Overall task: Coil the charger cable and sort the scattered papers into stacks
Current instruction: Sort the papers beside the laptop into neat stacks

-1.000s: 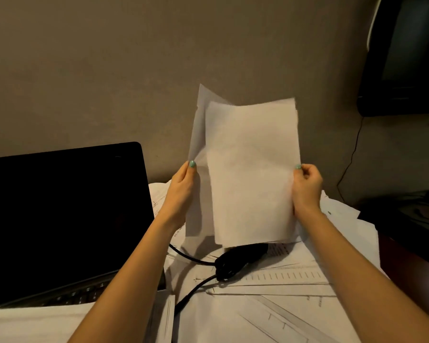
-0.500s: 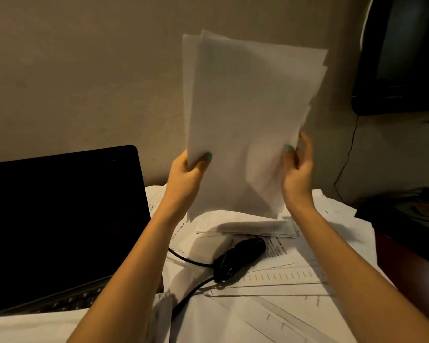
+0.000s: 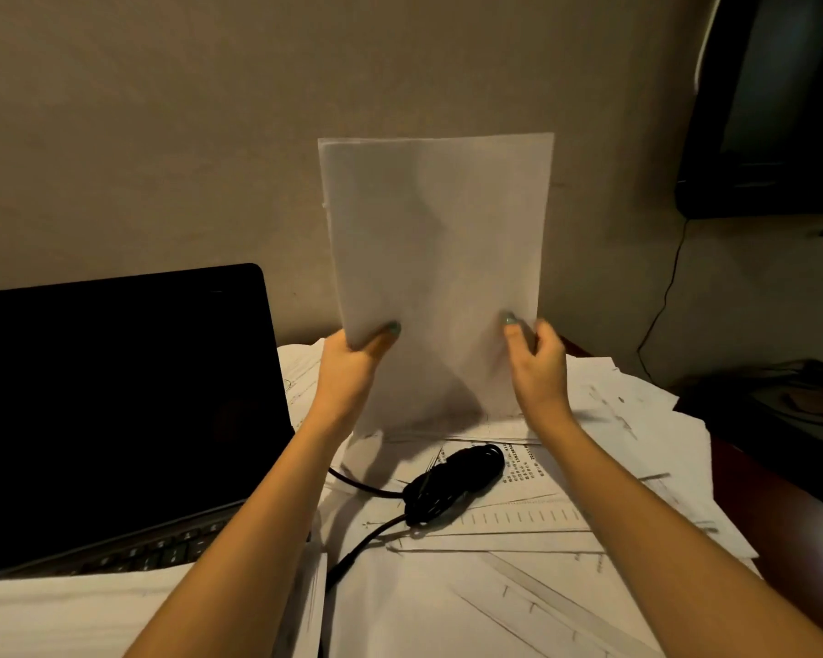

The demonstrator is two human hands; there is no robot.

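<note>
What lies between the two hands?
In the head view, a sheaf of papers stands upright there; left hand and right hand grip its sides.

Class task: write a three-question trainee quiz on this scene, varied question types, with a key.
1. True or false: the left hand and the right hand both hold the upright sheaf of white paper sheets.
2. Fill in: the open black laptop stands to the sheaf's ____.
3. The bundled black charger cable lies: A) on the laptop; B) on the scattered printed papers; C) in a hand.
Key: 1 true; 2 left; 3 B.
</note>
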